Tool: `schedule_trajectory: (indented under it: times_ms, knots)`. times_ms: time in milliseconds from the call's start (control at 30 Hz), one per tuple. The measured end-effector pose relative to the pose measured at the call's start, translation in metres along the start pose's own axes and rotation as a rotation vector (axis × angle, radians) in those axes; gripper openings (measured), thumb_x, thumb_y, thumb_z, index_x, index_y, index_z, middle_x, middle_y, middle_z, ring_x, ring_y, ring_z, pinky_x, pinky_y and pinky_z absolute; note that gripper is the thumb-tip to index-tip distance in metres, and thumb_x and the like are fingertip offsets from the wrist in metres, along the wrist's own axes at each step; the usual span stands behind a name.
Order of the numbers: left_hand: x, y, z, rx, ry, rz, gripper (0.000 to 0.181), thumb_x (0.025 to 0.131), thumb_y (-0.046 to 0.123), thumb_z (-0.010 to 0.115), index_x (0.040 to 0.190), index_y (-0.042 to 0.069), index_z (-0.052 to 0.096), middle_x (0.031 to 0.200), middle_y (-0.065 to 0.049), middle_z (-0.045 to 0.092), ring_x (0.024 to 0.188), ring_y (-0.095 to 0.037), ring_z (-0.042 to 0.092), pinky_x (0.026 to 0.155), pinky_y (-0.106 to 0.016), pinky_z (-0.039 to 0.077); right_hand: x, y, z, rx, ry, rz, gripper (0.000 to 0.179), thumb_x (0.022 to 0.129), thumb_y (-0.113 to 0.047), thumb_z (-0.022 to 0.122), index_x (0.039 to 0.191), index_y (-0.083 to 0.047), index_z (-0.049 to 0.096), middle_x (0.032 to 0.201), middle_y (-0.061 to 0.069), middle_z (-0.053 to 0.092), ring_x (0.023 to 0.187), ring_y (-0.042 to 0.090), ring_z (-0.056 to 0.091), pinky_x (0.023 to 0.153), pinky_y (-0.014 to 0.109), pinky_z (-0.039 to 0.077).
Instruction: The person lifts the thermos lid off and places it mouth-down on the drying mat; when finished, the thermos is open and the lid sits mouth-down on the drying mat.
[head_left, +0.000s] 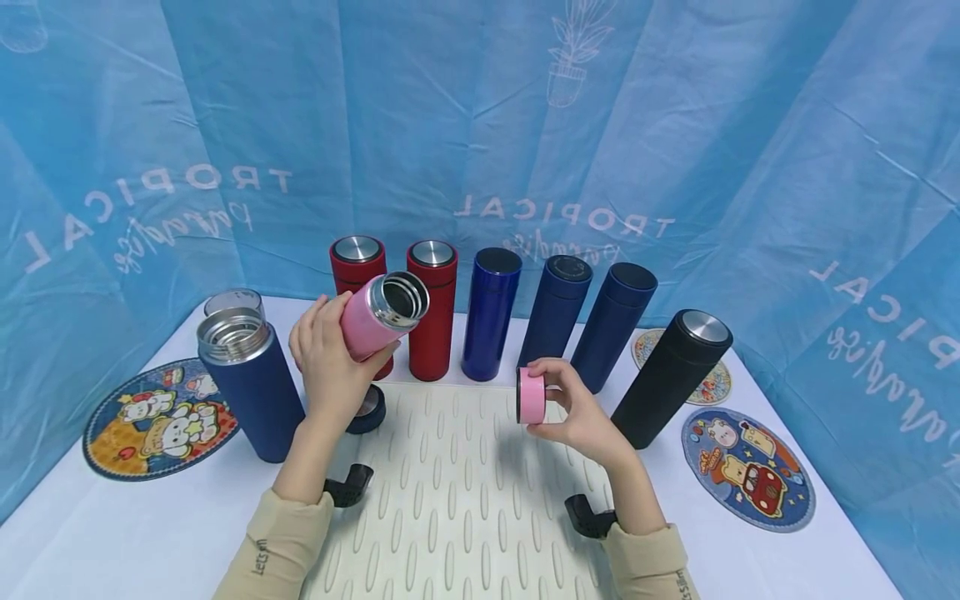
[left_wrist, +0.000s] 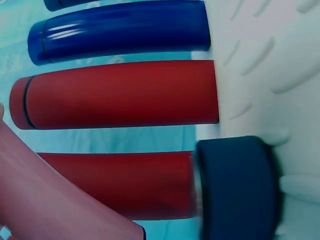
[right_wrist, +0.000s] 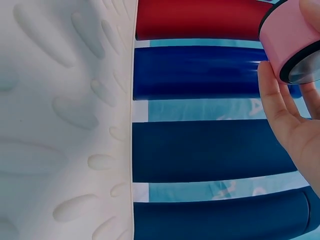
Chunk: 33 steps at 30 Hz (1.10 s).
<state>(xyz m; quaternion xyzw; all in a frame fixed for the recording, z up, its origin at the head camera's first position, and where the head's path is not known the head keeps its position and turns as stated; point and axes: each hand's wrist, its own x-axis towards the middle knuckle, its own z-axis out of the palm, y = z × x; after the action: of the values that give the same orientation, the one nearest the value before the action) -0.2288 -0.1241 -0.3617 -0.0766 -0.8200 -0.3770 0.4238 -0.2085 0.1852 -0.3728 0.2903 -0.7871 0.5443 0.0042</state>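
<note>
My left hand (head_left: 327, 346) grips a pink thermos bottle (head_left: 365, 325), tilted with its open steel mouth toward the upper right. In the left wrist view the bottle's pink body (left_wrist: 55, 195) crosses the lower left corner. Between thumb and fingers, my right hand (head_left: 581, 414) pinches a pink lid (head_left: 532, 397) above the white textured mat. The right wrist view shows the lid (right_wrist: 287, 37) with dark rims and a clear or shiny end face. Lid and bottle are apart. An uncapped navy thermos (head_left: 258, 392) stands left of my left hand, and a navy lid (head_left: 367, 410) lies near that wrist.
Behind the mat (head_left: 450, 500) stand two red thermoses (head_left: 432, 321), a glossy blue thermos (head_left: 489, 321) and two navy thermoses (head_left: 615, 325). A black thermos (head_left: 667, 383) stands at right. Oval cartoon mats (head_left: 750, 475) lie on both sides. A blue curtain (head_left: 420, 125) hangs behind.
</note>
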Motion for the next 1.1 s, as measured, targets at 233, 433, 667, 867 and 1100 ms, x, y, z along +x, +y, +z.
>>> schedule_trajectory:
  times_ms: [233,433,667,867,1100]
  knots:
    - [-0.006,-0.009,0.006,-0.043,0.052,-0.12,0.079,0.068,0.012,0.08,0.133,0.008,0.035,0.13,-0.017,0.043,0.124,-0.032,0.028,0.1,-0.052,0.016,0.001,0.0,0.002,0.008,-0.003,-0.008,0.068,0.065,0.013,0.072,0.121,-0.006,0.038,0.133,0.016,0.037,0.112,0.027,0.043,0.093,0.03,0.043]
    - [-0.009,-0.012,0.014,-0.129,0.171,-0.28,0.079,0.07,0.014,0.079,0.133,0.005,0.032,0.133,-0.017,0.039,0.125,-0.031,0.027,0.101,-0.051,0.017,0.0,0.0,0.002,0.01,-0.002,-0.015,0.068,0.065,0.012,0.072,0.121,-0.005,0.038,0.133,0.015,0.037,0.111,0.026,0.043,0.093,0.03,0.043]
    - [-0.007,-0.016,0.019,-0.212,0.237,-0.486,0.081,0.075,0.019,0.076,0.136,0.005,0.025,0.139,-0.016,0.033,0.129,-0.028,0.026,0.105,-0.048,0.017,0.0,0.0,0.002,0.014,-0.009,0.002,0.067,0.066,0.012,0.072,0.121,-0.007,0.039,0.134,0.019,0.035,0.112,0.026,0.043,0.092,0.026,0.044]
    - [-0.005,-0.021,0.024,-0.215,0.269,-0.54,0.079,0.078,0.019,0.074,0.137,0.008,0.023,0.141,-0.012,0.03,0.131,-0.024,0.025,0.109,-0.045,0.017,0.0,0.0,0.003,0.009,-0.014,-0.002,0.067,0.067,0.011,0.072,0.122,-0.008,0.039,0.135,0.017,0.035,0.111,0.027,0.043,0.092,0.026,0.044]
    - [0.0,-0.026,0.027,-0.215,0.299,-0.613,0.08,0.08,0.022,0.072,0.14,0.011,0.02,0.143,-0.01,0.029,0.133,-0.022,0.025,0.11,-0.044,0.017,-0.001,0.001,0.004,-0.001,-0.016,-0.036,0.067,0.067,0.01,0.072,0.122,-0.007,0.038,0.133,0.02,0.036,0.11,0.024,0.044,0.091,0.022,0.043]
